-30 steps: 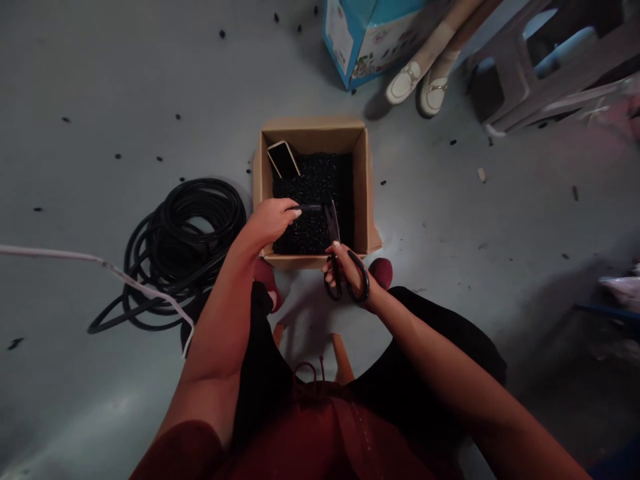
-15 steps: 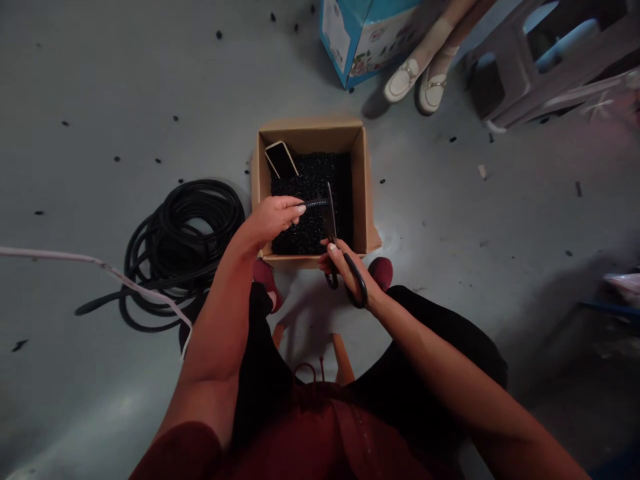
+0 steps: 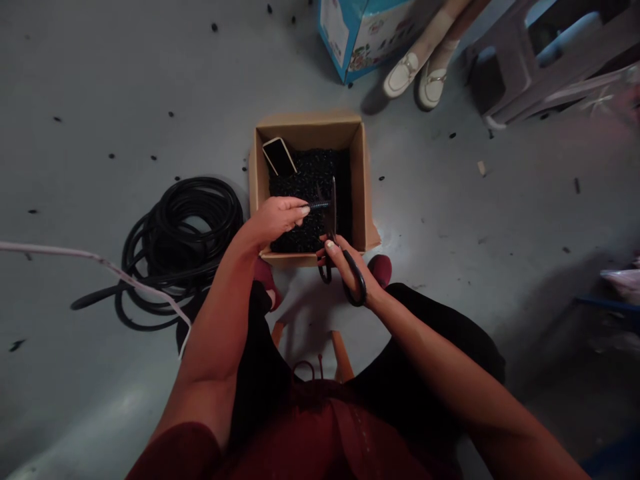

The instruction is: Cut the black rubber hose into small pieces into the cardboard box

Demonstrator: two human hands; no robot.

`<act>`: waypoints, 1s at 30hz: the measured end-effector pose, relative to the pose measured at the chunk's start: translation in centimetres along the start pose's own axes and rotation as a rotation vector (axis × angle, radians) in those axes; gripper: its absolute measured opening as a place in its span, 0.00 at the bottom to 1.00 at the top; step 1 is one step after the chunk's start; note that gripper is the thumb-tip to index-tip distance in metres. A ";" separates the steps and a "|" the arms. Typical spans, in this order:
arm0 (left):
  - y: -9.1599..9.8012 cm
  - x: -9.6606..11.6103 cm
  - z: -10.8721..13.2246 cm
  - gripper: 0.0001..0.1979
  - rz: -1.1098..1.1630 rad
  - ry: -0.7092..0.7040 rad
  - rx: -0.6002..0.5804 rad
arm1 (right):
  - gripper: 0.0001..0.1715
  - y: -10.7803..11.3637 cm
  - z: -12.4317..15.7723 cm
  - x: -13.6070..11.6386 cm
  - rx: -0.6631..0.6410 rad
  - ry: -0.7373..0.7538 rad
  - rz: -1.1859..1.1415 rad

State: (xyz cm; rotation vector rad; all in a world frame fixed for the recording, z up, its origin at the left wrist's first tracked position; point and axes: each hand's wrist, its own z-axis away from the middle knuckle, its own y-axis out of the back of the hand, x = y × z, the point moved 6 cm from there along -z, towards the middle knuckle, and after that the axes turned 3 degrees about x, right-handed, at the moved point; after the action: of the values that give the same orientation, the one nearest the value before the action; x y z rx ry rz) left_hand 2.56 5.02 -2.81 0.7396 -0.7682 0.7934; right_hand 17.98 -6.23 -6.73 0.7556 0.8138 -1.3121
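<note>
My left hand [image 3: 274, 219] pinches the end of a black ribbed hose [image 3: 317, 205] over an open cardboard box [image 3: 361, 180] on the floor. My right hand [image 3: 346, 267] grips black scissors [image 3: 334, 230], whose blades point up across the hose tip. The box holds a heap of small black cut pieces [image 3: 310, 183] and a phone [image 3: 279, 156] leaning in its back left corner. A coil of the same black hose [image 3: 177, 233] lies on the floor to the left.
Another person's feet in white shoes [image 3: 417, 73] stand behind the box, beside a blue carton [image 3: 360, 33]. A grey plastic stool [image 3: 530, 60] is at the back right. A white cord [image 3: 100, 263] crosses the left. Black bits are scattered on the grey floor.
The scissor blades have closed from open to nearly shut across the hose tip. My left hand has pushed the hose slightly to the right, and the right hand shifted a little up.
</note>
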 end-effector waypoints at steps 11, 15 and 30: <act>-0.3 0.0 0.0 0.08 0.057 0.015 -0.016 | 0.29 0.3 0.0 -0.4 0.028 0.024 0.036; -0.3 0.0 0.0 0.08 0.061 0.008 -0.018 | 0.29 0.4 0.0 -0.5 0.034 0.017 0.010; -0.5 -0.2 -0.2 0.08 0.074 0.001 -0.028 | 0.31 0.3 -0.2 -0.3 0.005 0.036 0.053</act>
State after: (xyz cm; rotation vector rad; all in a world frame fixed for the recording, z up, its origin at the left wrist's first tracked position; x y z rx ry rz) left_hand 2.94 4.83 -3.19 0.6892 -0.8081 0.8485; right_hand 18.23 -5.92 -6.59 0.8017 0.8142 -1.2571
